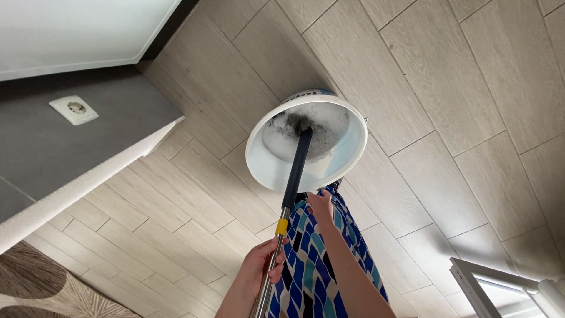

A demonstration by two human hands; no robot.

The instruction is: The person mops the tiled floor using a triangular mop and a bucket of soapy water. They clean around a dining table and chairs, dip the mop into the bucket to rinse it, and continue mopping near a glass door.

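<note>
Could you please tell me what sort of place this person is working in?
Probably a room in a home: light wood-look plank flooring, a wall socket on a grey wall, and a patterned rug. The left hand holds a mop handle dipped into a white bucket.

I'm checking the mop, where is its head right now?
In the head view, the mop head sits in foamy water inside the white bucket on the wood floor, just ahead of the right hand.
</note>
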